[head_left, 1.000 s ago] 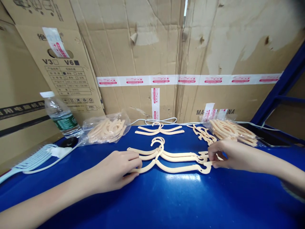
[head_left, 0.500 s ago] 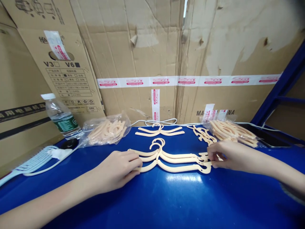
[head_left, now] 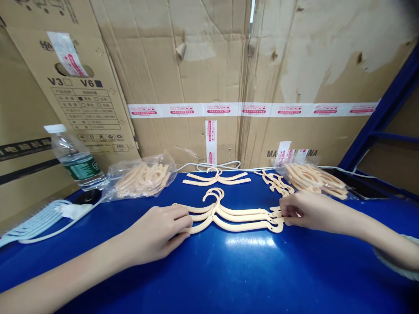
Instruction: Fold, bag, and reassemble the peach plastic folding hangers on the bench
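Note:
Three cream plastic clothes hangers (head_left: 242,226) lie in a row on the blue table, their hooks overlapping and pointing away from me. Over their left ends, my left hand (head_left: 166,231) is closed, fingers together, and covers the tips. My right hand (head_left: 299,209) pinches a small notched end piece (head_left: 277,223) at the right tip of the nearest hanger. Its fingers hide part of that piece. Similar notched pieces sit at the right tips of the other hangers, close to the fingers. Behind, more hangers (head_left: 216,178) lie flat beside a loose pile of notched pieces (head_left: 276,182).
Clear bags of cream parts lie at left (head_left: 144,176) and right (head_left: 314,179). A water bottle (head_left: 78,161), a pale blue hairbrush (head_left: 39,220) and a black round object (head_left: 87,197) are at the left. Cardboard (head_left: 190,139) stands behind, with a white cable (head_left: 222,165) along it.
The whole view has shifted a little, so things appear slightly farther left. Both hands keep their hold; the nearest hanger's right end has moved slightly closer to the others.

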Demonstrator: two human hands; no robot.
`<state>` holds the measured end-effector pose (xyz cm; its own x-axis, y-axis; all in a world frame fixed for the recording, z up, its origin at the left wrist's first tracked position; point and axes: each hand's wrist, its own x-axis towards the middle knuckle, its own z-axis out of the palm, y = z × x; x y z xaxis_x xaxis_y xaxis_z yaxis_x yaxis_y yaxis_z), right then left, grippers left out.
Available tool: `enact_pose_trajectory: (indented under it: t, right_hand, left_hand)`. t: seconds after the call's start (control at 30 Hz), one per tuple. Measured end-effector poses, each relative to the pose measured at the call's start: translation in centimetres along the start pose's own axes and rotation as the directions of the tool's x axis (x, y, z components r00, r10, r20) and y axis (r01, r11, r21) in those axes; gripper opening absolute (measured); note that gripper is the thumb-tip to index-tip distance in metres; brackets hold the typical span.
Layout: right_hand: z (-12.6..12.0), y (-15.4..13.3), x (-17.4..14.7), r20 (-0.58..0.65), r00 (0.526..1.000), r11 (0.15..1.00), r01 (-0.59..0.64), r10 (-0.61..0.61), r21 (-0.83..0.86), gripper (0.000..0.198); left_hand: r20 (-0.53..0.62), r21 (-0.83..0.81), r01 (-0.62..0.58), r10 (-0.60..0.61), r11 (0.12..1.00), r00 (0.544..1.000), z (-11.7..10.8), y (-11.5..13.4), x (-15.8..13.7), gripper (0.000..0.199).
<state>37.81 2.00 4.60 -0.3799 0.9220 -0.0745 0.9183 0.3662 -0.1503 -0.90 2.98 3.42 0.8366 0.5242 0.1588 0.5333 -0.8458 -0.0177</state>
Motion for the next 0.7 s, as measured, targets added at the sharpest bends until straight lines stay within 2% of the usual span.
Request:
enact_pose_trajectory:
  t: [0.13,0.3,0.37,0.47,0.57,0.7]
  right_hand:
    - [0.3,0.3,0.3,-0.035,0.999,1.0,0.011,-0.011,-0.002,0.008]
    - [0.2,1.0,0.3,-0.06,0.998,0.996,0.03,-0.025,0.081,0.007]
    - [-0.1,1.0,0.3,-0.118,0.992,0.993,0.062,-0.05,0.105,0.016]
    - [-0.7,0.8,0.4,-0.277,0.959,0.988,0.092,-0.055,0.122,0.029]
    - [-1.1,0.7,0.7,-0.416,0.91,0.986,0.079,-0.009,0.15,0.033]
    - [-1.0,0.2,1.1,-0.436,0.9,0.975,0.12,-0.027,0.188,0.033]
  left_hand:
    - [-0.03,0.054,-0.01,0.011,0.998,0.999,0.3,-0.3,0.0,0.017]
    - [-0.085,0.16,-0.016,0.03,0.987,0.996,0.6,-0.3,-0.1,0.018]
    - [-0.118,0.201,-0.027,0.052,0.979,0.992,0.4,0.1,-0.1,0.017]
    - [-0.163,0.238,-0.048,0.089,0.97,0.983,0.1,0.9,0.0,0.017]
    - [-0.174,0.21,-0.053,0.09,0.976,0.981,-0.2,1.4,0.1,0.017]
    - [-0.205,0.065,-0.015,0.028,0.998,0.978,0.2,0.8,-0.3,0.021]
